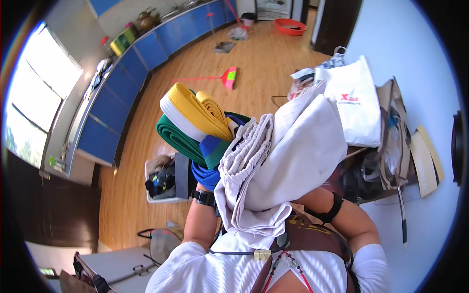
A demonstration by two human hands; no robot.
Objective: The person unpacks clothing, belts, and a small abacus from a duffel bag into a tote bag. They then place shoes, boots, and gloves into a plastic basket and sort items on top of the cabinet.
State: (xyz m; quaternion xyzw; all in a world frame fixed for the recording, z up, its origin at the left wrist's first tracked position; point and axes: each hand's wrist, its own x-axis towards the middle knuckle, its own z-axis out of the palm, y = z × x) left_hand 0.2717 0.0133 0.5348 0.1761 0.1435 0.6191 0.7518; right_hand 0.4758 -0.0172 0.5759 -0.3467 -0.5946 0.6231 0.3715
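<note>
Pressed up in front of my chest is a bundle of folded off-white trousers (303, 146) with a gathered elastic waistband (246, 146). Rolled martial arts belts sit at its left: a yellow and white belt (195, 110), a green belt (178, 139) and a blue belt (205, 176). My left forearm, with a black watch (204, 197), runs up behind the belts. From the right, my other forearm, wearing a black band (332, 207), reaches under the trousers. Both hands are hidden by the bundle, so their fingers do not show.
A white bin (151, 188) holding dark items stands on the wooden floor at left. Bags (359, 107) crowd the right wall. Ahead lie a red broom (228, 78), a dustpan (224, 47) and an orange basin (289, 27). Blue cabinets (105, 127) line the left.
</note>
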